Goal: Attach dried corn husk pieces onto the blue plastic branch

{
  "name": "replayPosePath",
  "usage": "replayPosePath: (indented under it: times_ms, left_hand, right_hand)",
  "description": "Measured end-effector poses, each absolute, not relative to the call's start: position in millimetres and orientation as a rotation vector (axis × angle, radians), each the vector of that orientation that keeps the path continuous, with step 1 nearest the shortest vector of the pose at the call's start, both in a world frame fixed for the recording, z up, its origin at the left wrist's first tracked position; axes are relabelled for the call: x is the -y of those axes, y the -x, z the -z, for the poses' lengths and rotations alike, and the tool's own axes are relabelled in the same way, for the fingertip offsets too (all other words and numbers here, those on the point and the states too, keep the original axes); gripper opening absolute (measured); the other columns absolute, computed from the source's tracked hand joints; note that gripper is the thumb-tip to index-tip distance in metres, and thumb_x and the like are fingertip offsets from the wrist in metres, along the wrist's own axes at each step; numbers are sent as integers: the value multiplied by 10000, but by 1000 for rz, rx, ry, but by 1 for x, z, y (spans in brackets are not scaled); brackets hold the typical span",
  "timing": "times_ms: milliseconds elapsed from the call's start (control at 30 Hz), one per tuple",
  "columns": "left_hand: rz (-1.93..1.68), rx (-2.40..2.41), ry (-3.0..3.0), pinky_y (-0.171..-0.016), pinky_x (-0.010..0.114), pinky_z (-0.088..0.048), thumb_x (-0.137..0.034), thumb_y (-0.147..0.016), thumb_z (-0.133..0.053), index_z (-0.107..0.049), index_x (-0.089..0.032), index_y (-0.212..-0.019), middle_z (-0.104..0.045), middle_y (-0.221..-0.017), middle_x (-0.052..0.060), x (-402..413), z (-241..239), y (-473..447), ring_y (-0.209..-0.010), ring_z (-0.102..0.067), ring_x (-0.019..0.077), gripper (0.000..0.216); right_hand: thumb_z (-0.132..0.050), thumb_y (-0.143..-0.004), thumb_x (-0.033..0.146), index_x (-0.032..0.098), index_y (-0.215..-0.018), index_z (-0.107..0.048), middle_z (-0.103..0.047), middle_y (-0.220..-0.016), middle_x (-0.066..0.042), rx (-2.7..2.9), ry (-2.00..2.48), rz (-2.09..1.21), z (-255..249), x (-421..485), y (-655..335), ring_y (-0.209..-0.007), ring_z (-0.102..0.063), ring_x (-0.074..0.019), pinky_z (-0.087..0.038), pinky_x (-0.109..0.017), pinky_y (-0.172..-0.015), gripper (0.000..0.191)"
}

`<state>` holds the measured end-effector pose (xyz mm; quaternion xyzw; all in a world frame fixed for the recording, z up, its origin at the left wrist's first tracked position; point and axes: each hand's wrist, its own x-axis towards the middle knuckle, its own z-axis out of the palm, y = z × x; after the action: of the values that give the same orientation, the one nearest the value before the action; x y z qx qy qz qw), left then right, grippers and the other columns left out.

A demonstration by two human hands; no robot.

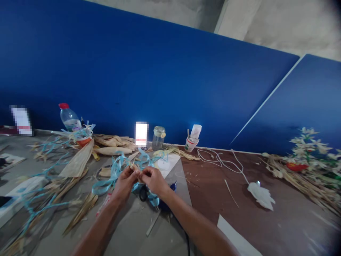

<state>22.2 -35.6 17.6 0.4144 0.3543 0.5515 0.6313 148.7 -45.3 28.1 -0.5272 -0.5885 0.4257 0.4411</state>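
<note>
My left hand [124,182] is closed in a pinch, with a small pale pointed tip showing above its fingers. Close beside it, my right hand [155,180] also pinches, its fingertips almost meeting the left ones. What lies between the fingers is too small and blurred to name. Curls of light blue ribbon [103,186] lie behind and around both hands. Under the right wrist sits a dark blue tool [173,186], partly covered by the arm, near black scissor-like loops [143,193]. A white sheet with a round disc [163,164] lies just beyond.
Dried husks [114,141] and blue-wrapped stems [33,213] spread over the left side. A red-capped bottle [68,117], a glass jar [158,138] and a paper cup [191,144] stand along the blue partition [160,71]. A white cable [226,161] and white flowers [309,145] are at right.
</note>
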Motion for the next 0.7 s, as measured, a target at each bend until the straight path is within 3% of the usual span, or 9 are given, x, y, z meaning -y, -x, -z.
replayPosePath:
  times_ms: [100, 233, 467, 700]
  left_hand:
    - [-1237, -763, -1025, -543, 208, -410, -358, -642, -768, -572, -155, -704, -549, -619, -29, 34, -13, -22, -559, -487, 88, 289]
    - [-1202, -800, -1054, -536, 215, -408, -370, -637, -762, -582, -155, -696, -544, -611, -30, 35, -11, -23, -550, -482, 92, 287]
    - [-1162, -1011, -1205, -579, 245, -426, -398, -604, -748, -638, -141, -674, -593, -614, 0, 31, -12, -22, -586, -521, 126, 288]
    - [-1234, -1033, -1236, -623, 257, -443, -373, -578, -761, -645, -152, -700, -631, -663, 14, 35, -14, -25, -634, -552, 141, 278]
  right_hand:
    - [-586, -659, 246, 177, -639, -518, -468, -537, 67, 1205, 1267, -1275, -25, 46, -152, -506, -414, -76, -354, -202, -516, 99]
    - [-626, -627, 321, 188, -683, -506, -473, -562, 65, 1011, 1173, -1446, -23, 51, -153, -500, -429, -80, -396, -218, -521, 188]
    - [-604, -655, 328, 169, -727, -565, -494, -605, 40, 1118, 1171, -1249, -15, 55, -157, -535, -403, -80, -325, -207, -509, 179]
    - [-586, -682, 315, 176, -662, -535, -410, -522, 62, 1096, 1226, -1250, -17, 58, -161, -495, -327, -76, -260, -204, -473, 149]
